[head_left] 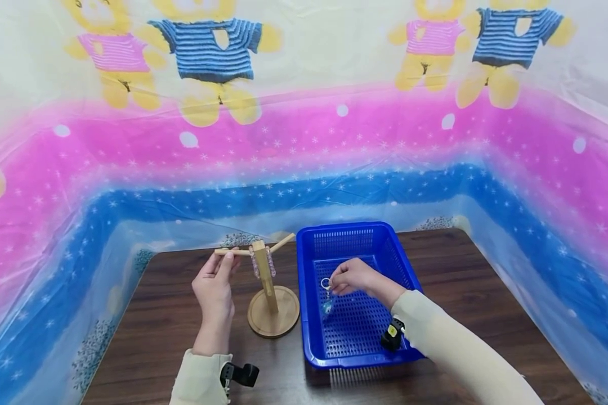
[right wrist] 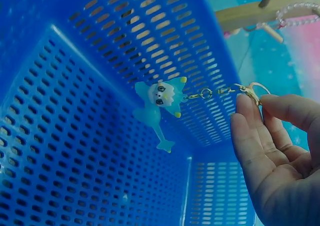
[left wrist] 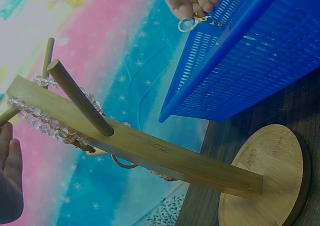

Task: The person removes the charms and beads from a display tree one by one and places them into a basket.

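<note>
1. Right hand (head_left: 357, 277): thumb and fingertips pinch the gold metal clasp (right wrist: 251, 93) of a keychain with a translucent light-blue plastic figure (right wrist: 159, 98), white-faced with yellow tips. The other fingers are bent.

2. Keychain position: I see it inside the outline of the deep blue perforated plastic basket (head_left: 334, 361), the figure hanging below the clasp. Its gold split ring (head_left: 325, 283) stands out beside the fingers. Whether the figure touches the basket, I cannot tell.

3. Left hand (head_left: 217, 289): thumb and fingers pinch a round pale wooden peg (head_left: 246, 253) near its outer end.

4. Stand: that peg belongs to a pale wooden post (head_left: 266, 275), set upright with a slight lean on a round wooden base (head_left: 284, 318). Clear pinkish bead strands (head_left: 255, 263) hang around the top of the post. A brown hoop (left wrist: 124, 165) shows below, partly hidden.

5. Surroundings: stand and basket rest close together on a dark brown wood-grain table (head_left: 167, 315). Behind hangs a pink, blue and white cloth (head_left: 334, 135) printed with bears.
</note>
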Motion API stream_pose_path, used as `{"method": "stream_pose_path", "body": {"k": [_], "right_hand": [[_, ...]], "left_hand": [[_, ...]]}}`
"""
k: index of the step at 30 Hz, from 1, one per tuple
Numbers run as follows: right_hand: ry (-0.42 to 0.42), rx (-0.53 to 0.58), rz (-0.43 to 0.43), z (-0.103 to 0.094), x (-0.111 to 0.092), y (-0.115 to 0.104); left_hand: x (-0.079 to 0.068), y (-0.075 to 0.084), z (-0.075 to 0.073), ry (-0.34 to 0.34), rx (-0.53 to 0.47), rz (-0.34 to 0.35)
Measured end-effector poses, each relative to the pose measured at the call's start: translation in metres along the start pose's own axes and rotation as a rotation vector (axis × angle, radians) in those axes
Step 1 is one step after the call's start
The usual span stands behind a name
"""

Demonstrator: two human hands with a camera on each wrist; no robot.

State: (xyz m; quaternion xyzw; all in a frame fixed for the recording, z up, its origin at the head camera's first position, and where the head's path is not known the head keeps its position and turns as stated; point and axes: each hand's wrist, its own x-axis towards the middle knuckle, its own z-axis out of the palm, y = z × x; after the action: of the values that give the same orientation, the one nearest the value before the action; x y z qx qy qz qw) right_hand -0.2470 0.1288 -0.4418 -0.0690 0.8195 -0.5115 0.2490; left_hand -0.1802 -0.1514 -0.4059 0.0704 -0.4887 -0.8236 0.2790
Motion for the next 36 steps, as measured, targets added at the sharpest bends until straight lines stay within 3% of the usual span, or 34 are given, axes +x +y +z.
{"method": "stream_pose_path", "body": {"k": [9, 18, 24, 36], "right_hand": [[-0.002, 0.020, 0.045, -0.002, 0.014, 0.007], [0.038, 0.173, 0.096, -0.010, 0.041, 0.025], [0.033, 0.216, 0.091, -0.013, 0.051, 0.031], [0.200, 0.219, 0.151, 0.000, 0.063, 0.046]], "left_hand": [[0.001, -0.001, 0.000, 0.005, -0.005, -0.006], [0.002, -0.002, -0.001, 0.001, 0.001, -0.011], [0.002, -0.002, -0.001, -0.002, 0.004, 0.000], [0.001, -0.003, -0.001, -0.010, -0.031, 0.025]]}}
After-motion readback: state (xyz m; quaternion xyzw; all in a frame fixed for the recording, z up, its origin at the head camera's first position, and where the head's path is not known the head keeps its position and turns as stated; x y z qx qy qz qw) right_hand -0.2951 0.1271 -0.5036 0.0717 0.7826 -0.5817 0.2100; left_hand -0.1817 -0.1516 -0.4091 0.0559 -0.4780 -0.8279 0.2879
